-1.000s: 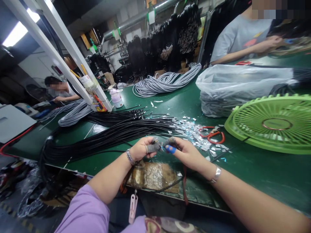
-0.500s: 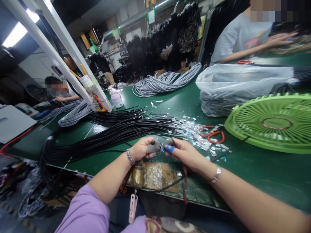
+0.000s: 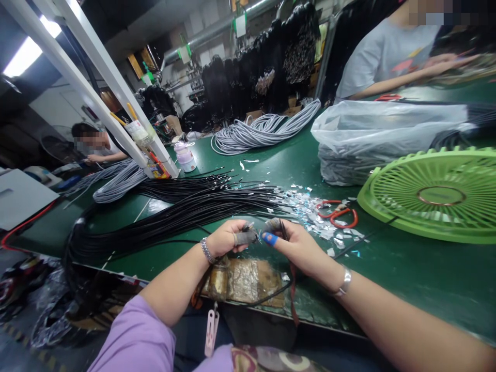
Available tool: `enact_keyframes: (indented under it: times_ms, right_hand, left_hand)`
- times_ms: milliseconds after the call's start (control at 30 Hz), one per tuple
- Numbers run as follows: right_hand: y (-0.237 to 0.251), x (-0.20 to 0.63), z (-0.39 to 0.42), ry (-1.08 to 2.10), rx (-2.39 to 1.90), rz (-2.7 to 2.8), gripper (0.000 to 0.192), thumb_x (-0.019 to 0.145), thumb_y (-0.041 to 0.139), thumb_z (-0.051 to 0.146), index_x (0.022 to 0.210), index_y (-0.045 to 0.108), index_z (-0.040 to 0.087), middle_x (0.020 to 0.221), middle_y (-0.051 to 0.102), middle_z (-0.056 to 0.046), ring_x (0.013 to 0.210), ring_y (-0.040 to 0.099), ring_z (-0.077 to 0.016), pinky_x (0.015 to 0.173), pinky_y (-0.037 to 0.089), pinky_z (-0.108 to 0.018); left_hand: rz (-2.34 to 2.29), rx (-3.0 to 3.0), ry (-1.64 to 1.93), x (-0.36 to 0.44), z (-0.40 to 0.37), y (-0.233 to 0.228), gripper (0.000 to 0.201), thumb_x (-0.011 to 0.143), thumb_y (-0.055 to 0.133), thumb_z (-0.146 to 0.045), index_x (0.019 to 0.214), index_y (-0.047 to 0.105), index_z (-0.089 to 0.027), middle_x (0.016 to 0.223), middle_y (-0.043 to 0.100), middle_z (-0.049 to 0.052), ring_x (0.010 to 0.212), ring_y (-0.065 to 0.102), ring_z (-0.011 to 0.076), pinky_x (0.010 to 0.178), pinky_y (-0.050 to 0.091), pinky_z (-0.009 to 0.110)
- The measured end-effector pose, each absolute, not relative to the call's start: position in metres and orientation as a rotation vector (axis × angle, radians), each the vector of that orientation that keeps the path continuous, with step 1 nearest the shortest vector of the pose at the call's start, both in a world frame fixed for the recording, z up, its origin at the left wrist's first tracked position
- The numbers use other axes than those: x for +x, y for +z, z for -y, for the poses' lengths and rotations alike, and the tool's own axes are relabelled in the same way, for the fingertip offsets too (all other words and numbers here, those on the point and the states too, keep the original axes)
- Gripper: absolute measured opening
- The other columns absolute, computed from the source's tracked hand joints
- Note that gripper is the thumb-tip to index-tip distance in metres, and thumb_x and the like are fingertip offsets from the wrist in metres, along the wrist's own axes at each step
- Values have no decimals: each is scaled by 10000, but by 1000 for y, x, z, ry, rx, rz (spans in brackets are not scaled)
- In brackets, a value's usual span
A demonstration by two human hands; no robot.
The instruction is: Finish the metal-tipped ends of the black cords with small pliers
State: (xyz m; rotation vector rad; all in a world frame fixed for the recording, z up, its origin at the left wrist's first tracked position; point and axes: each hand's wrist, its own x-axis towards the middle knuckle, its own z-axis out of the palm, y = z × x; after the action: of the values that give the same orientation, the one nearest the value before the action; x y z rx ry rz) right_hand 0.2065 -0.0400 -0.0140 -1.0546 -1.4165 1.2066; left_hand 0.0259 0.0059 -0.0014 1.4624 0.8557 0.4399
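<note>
My left hand [image 3: 231, 236], with grey wrapping on its thumb, pinches the end of a black cable; thin white and blue wires [image 3: 259, 236] fan out from the grip. Facing it a short way to the right is my right hand [image 3: 290, 238], blue tape on its thumb and wrapping on a fingertip. Its fingers curl around a dark slim thing [image 3: 285, 230] that I cannot make out, and the thumb tip is close to the wires. A dark red strip [image 3: 293, 297] hangs below this hand. Black cables [image 3: 186, 213] lie bundled behind my left hand.
Foil and plastic scraps [image 3: 306, 209] litter the green table [image 3: 418, 279] beside red-handled scissors [image 3: 341, 216]. A green fan [image 3: 437, 194] and a plastic bag [image 3: 349, 150] stand right. Grey cable coils [image 3: 259, 134] lie behind. A taped cardboard piece [image 3: 248, 281] sits at the front edge. Two people work beyond.
My right hand's thumb and fingers have drawn slightly apart from the wires, and the dark slim thing shows more between its fingers. My left hand has stayed in place.
</note>
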Motion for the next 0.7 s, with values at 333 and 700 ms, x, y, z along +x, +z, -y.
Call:
enact_keyframes:
  times_ms: [333, 700]
  right_hand:
    - [-17, 206, 38, 1341, -1119, 1321, 409, 694, 644, 588, 686, 532, 194, 548, 491, 39, 457, 312, -79, 429, 266, -232]
    - [-18, 214, 38, 744, -1108, 1868, 186, 785, 524, 314, 627, 490, 223, 569, 501, 18, 539, 406, -134, 530, 326, -270]
  left_hand:
    - [-846, 1491, 451, 27, -6, -1, 546, 611, 687, -658, 688, 522, -143, 411, 446, -70, 325, 312, 29, 339, 224, 171]
    - [-870, 1516, 446, 26, -6, -3, 537, 618, 676, -657, 695, 511, -152, 424, 444, -70, 330, 315, 32, 341, 229, 172]
